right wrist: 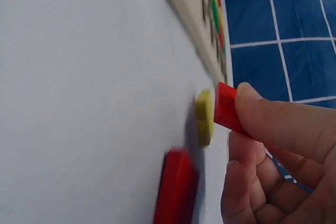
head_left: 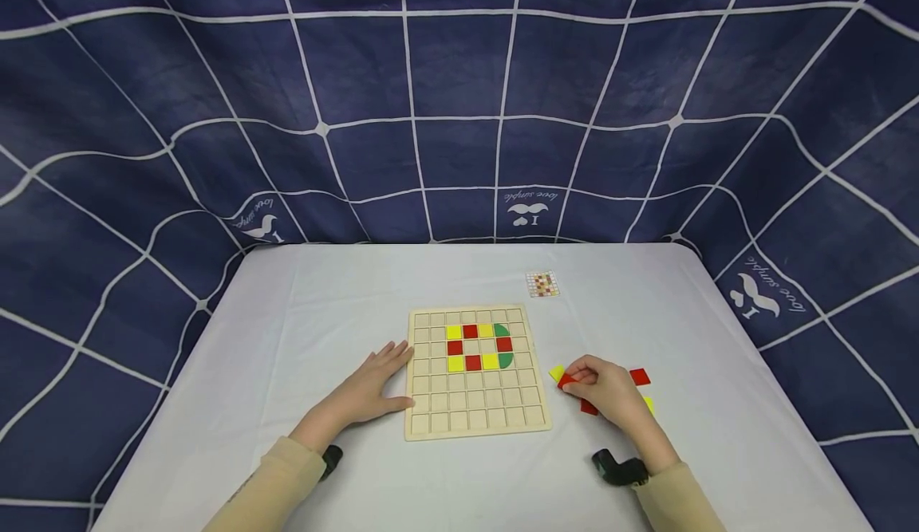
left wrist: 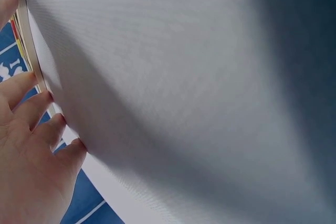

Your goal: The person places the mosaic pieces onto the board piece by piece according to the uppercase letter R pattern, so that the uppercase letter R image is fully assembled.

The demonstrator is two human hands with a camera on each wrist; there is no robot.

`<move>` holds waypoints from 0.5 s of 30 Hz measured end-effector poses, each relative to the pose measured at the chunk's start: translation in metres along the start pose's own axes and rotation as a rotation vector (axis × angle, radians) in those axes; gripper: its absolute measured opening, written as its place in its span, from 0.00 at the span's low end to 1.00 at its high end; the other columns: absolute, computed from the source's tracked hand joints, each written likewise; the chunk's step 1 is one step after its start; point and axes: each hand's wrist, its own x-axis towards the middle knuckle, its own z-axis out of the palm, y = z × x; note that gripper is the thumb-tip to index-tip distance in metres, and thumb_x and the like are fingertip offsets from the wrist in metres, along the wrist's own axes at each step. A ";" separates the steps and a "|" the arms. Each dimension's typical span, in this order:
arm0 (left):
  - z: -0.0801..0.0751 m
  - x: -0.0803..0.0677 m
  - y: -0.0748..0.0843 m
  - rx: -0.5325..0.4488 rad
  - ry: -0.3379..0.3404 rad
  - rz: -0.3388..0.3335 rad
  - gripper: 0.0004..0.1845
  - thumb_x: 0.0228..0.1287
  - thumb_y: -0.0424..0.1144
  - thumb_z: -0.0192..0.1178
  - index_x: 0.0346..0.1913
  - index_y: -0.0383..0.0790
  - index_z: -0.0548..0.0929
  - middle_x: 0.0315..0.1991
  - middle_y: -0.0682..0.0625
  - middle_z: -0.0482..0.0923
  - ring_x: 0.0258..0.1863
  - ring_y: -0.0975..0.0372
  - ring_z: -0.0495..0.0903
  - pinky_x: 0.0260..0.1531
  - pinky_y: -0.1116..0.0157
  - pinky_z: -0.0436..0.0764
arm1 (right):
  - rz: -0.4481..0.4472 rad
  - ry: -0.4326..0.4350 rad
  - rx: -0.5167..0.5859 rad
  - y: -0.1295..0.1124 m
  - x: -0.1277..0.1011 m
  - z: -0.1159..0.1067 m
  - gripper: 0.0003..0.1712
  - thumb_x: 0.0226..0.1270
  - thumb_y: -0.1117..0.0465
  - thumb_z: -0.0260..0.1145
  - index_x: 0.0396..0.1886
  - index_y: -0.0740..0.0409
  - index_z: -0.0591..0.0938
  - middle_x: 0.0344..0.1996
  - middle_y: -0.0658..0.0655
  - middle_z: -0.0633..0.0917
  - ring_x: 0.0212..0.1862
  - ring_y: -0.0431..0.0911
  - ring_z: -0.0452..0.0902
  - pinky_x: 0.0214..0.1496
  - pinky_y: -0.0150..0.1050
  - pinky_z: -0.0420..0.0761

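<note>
Wooden grid board [head_left: 477, 420] sits in the middle of the white tabletop [head_left: 301, 317], with a ring of yellow and red squares plus a green piece already slotted into its upper rows. Left hand [head_left: 373, 384] lies flat, fingers straight, fingertips [left wrist: 44, 97] touching the left edge of the board, holding nothing. Right hand [head_left: 610, 392] is just off the board's right edge, thumb and fingers pinching a red tile [right wrist: 227, 108] lifted a bit off the cloth. A yellow tile [head_left: 556, 372] sits right next to that red one on the board side, and a few more red and yellow tiles lie around the hand. A small pattern card [head_left: 542, 284] lies beyond the board's top right corner.
</note>
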 end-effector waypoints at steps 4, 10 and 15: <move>0.001 0.001 0.001 0.005 0.003 -0.011 0.47 0.57 0.53 0.71 0.75 0.40 0.61 0.78 0.45 0.53 0.79 0.48 0.47 0.77 0.45 0.51 | -0.020 -0.009 0.084 -0.011 0.003 0.006 0.11 0.55 0.59 0.77 0.36 0.53 0.85 0.29 0.48 0.83 0.31 0.41 0.75 0.28 0.28 0.75; 0.001 0.001 0.003 0.004 0.004 -0.016 0.47 0.56 0.52 0.71 0.75 0.40 0.62 0.78 0.44 0.54 0.79 0.48 0.47 0.77 0.46 0.51 | -0.066 -0.052 0.213 -0.031 0.007 0.027 0.10 0.55 0.63 0.77 0.35 0.55 0.85 0.28 0.49 0.84 0.30 0.41 0.77 0.30 0.27 0.78; 0.001 0.001 0.004 0.010 0.003 -0.012 0.47 0.56 0.51 0.71 0.75 0.40 0.62 0.78 0.44 0.54 0.79 0.48 0.47 0.77 0.46 0.51 | -0.159 -0.083 0.239 -0.049 0.009 0.049 0.09 0.55 0.63 0.76 0.35 0.54 0.85 0.28 0.48 0.85 0.30 0.39 0.79 0.32 0.27 0.79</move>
